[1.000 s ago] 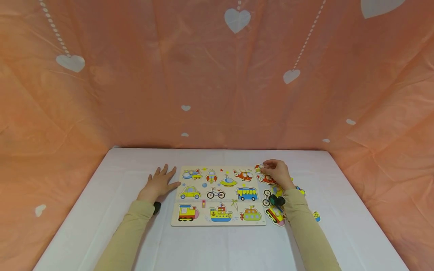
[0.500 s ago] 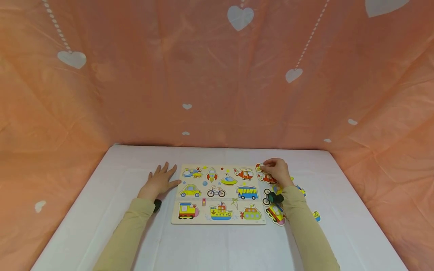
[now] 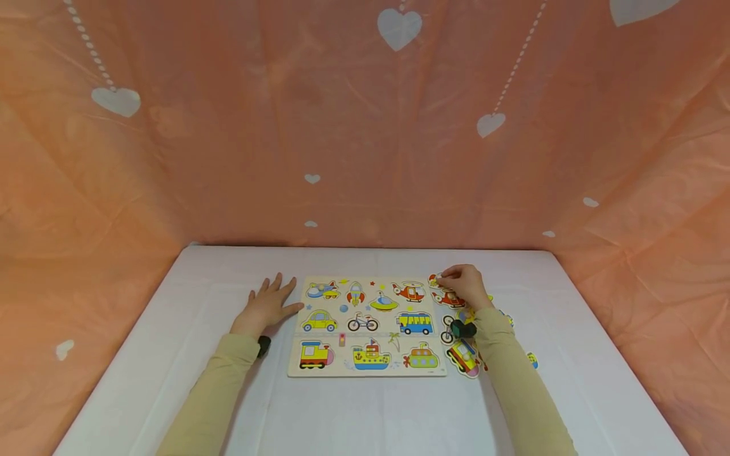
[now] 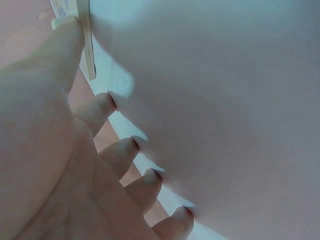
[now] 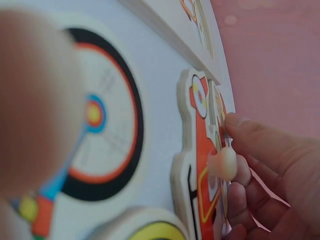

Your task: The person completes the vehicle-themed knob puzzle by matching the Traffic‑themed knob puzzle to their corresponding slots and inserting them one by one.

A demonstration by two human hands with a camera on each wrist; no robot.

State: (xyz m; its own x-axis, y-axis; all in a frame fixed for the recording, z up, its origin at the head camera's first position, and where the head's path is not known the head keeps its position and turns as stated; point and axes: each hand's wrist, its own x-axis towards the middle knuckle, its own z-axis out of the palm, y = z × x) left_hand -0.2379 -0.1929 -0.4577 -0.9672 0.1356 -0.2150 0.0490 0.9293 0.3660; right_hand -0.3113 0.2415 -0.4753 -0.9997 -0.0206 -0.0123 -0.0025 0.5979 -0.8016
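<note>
The wooden puzzle board (image 3: 384, 332), printed with vehicles, lies flat on the white table. My left hand (image 3: 265, 309) rests on the cloth with fingers spread, its thumb at the board's left edge; the left wrist view shows this thumb (image 4: 67, 50) over the wooden rim. Past the board's top right corner, my right hand (image 3: 467, 286) pinches a small red and yellow puzzle piece (image 3: 432, 280), partly hidden by the fingers. Just below that hand lies a red helicopter piece (image 3: 447, 299); its round knob (image 5: 227, 164) stands close by the curled fingers in the right wrist view.
Loose knobbed pieces lie right of the board: a bicycle (image 3: 448, 333), a train (image 3: 463, 359) and others partly under the right forearm. A blue and yellow piece (image 3: 533, 360) sits farther right. A pink curtain (image 3: 365, 158) with hearts hangs behind the table.
</note>
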